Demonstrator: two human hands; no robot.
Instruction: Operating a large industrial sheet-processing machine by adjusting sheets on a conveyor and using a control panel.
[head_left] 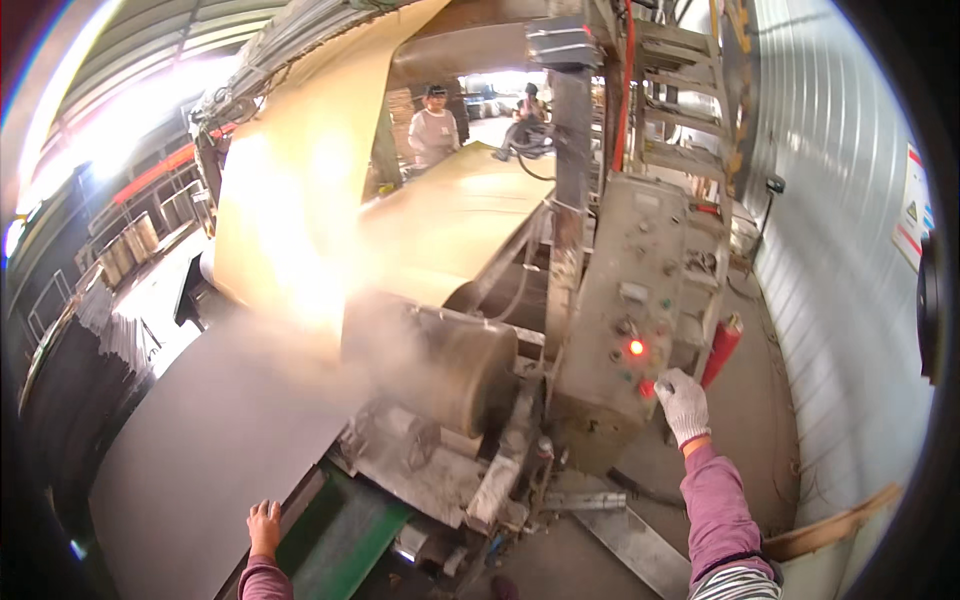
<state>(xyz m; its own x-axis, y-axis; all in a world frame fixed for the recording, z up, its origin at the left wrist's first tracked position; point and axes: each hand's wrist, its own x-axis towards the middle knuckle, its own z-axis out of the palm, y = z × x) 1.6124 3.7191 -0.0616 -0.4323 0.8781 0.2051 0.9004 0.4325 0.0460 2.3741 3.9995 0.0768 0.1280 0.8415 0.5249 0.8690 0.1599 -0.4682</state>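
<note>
My right hand [683, 402], in a pale knit glove, is at the lower right edge of a dusty control panel [600, 300]. Its fingers are drawn together on a red knob [647, 388]; the glove hides part of the grip. Above that knob a red lamp [636, 347] glows. My left hand [264, 520] is bare and rests at the right edge of a wide grey sheet [200, 450], fingers stretched out over it, holding nothing visible. Beyond it, a broad tan paper web [300, 190] hangs down to a large roller [470, 370] amid steam.
A green machine surface [345, 535] lies beside the sheet. Metal plates [630, 540] are on the floor below the panel. A ladder [685, 110] rises behind, next to a corrugated wall [840, 230]. One person [433, 130] stands beyond the machine; another person [525, 115] is farther back.
</note>
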